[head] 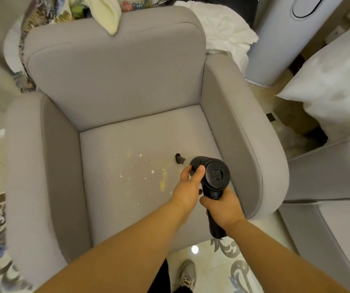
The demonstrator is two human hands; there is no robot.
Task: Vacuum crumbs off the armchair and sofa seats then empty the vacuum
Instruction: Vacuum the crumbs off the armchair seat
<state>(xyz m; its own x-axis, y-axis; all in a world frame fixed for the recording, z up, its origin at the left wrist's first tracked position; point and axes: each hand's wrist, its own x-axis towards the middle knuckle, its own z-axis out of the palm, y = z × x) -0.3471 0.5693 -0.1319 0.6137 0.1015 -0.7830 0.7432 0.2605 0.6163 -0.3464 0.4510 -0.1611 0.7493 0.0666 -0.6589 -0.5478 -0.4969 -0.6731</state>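
Both hands grip the black vacuum [213,176], left hand [188,187], right hand [222,205], above the crumbs [163,178] on the armchair [114,81].

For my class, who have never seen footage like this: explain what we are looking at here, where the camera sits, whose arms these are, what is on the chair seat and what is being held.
There is no machine here, only a person. The single picture comes from a wide-angle camera worn on the person's head, looking forward and down, so the two bare arms reaching in from the bottom are the wearer's own.

Below them is a grey armchair. Its seat is strewn with pale and yellowish crumbs, mostly near the middle.

The black object is a handheld vacuum. The right hand grips its handle; the left hand holds the body near the front. Its narrow nozzle points at the seat, to the right of the crumbs.

A shoe shows on the patterned floor.
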